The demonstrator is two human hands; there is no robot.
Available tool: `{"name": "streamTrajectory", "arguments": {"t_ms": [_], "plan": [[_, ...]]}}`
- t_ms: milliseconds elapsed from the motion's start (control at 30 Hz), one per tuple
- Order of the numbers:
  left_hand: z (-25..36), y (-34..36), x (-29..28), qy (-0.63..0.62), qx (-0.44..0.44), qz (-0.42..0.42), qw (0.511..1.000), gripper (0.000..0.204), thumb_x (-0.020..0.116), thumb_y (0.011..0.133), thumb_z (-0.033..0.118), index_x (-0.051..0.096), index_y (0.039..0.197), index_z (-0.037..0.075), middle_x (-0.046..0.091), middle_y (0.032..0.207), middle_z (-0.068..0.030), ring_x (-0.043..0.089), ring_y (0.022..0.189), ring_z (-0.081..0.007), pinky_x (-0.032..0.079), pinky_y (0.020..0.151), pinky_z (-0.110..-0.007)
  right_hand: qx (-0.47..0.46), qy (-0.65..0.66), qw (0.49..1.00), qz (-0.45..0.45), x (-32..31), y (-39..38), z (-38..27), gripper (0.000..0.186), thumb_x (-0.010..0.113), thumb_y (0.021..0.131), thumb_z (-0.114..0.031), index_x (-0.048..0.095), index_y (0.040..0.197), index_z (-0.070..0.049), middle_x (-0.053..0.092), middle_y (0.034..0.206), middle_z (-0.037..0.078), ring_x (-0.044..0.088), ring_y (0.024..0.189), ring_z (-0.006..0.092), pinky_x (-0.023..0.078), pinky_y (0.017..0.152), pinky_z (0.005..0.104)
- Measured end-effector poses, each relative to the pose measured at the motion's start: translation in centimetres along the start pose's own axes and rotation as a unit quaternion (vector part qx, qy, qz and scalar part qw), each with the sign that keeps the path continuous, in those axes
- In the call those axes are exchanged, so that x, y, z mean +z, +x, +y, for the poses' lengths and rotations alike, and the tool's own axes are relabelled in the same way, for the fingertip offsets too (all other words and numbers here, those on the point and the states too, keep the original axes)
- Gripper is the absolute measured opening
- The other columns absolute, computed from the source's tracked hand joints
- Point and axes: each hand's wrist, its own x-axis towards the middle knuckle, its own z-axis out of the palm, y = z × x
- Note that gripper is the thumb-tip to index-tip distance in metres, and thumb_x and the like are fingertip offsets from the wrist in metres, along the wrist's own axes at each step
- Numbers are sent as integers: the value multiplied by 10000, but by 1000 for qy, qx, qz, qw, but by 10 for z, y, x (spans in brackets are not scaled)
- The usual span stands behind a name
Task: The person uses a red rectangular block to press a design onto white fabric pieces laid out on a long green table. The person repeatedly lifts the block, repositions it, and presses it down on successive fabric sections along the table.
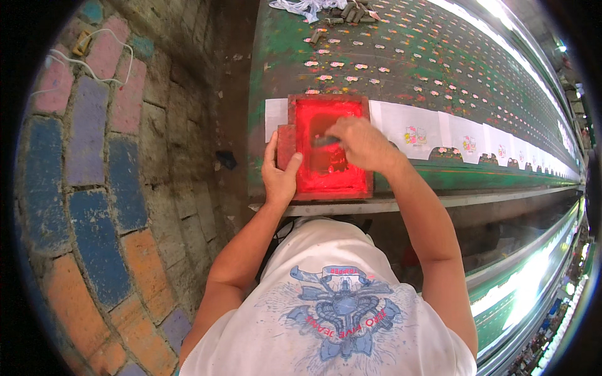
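Note:
A red-stained screen printing frame (332,192) lies over white fabric at the near edge of the long green table (401,178), with wet red ink inside and a darker middle. My left hand (281,175) grips the red block (285,141) on the frame's left side, thumb on the near part and fingers round the outer edge. My right hand (364,143) is closed on a dark squeegee (325,141) inside the frame, over the inked area; the tool's lower edge is hard to make out.
Printed white fabric pieces (454,125) run rightward along the table. Dark cylinders (354,14) and a white rag (298,7) sit at its far end. A painted brick surface (94,232) with a white cord is on the left. Another long green table (501,291) is at lower right.

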Motion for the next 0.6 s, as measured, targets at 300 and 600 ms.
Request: {"name": "streamTrajectory", "arguments": {"t_ms": [300,600], "plan": [[-2,1,-15,-41,-18,-21,999,713,734,1045,-43,476,1709,-3,607,1647,-204,600,1496,-265,475,1259,-409,36,-61,992,103,33,-13,-32,581,708,822,54,764,1387,-72,765,1293,156,693,1196,373,518,1014,523],[-4,5,-8,-49,-25,-19,998,757,765,1014,-40,462,1706,-14,605,1641,-204,606,1487,-270,472,1264,-407,23,-49,995,88,54,-72,-94,621,703,806,41,751,1418,-51,748,1351,155,679,1160,365,510,991,500]]}}
